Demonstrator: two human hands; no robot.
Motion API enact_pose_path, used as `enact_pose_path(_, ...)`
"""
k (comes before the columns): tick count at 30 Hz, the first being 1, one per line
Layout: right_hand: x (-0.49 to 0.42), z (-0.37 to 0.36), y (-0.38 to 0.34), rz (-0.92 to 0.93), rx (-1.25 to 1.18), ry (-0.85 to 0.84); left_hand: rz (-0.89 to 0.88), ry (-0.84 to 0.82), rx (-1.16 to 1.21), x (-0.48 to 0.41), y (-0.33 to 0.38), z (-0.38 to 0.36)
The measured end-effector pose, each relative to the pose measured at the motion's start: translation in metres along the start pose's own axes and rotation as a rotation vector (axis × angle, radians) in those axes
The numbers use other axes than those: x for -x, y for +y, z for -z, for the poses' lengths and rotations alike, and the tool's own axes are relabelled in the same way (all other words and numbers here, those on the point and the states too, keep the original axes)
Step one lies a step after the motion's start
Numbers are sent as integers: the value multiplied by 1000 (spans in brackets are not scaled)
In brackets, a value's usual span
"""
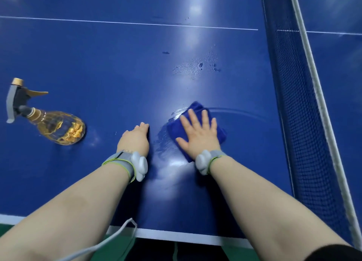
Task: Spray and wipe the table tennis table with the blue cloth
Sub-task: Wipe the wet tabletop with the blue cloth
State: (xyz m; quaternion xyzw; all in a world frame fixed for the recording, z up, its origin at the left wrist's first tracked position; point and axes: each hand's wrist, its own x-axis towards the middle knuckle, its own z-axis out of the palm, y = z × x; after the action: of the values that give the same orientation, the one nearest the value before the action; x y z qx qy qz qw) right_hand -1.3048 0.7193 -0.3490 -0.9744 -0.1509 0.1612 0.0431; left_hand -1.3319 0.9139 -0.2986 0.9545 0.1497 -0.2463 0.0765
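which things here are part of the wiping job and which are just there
Job: blue cloth under the right hand; spray bottle; table, with unwiped droplets.
Just there: net; wristbands; cable at the near edge.

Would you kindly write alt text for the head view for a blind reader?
A person's right hand presses a blue cloth flat on a wet table tennis table, the left hand resting beside it. A spray bottle of yellow liquid sits to the left, droplets lie beyond the cloth, and the net runs along the right.
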Motion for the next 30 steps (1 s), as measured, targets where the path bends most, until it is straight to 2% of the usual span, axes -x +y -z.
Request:
enact_pose_path(3,-1,6,57,-215,-28,45,-35,66,-14,-6,-1,5)
enact_pose_path(8,18,14,140,-615,-104,69,-91,52,41,-14,-6,19)
enact_pose_path(14,-1,20,125,-772,-178,61,-170,100,15,-24,-15,19)
enact_pose_path(19,-37,19,56,-569,-97,63,-197,114,38,-38,-23,18)
enact_pose_path(26,-54,8,-80,-51,33,-16,-325,259,73,-64,-30,25)
enact_pose_path(30,-57,9,-69,-23,13,-19,-429,312,75,-89,-29,23)
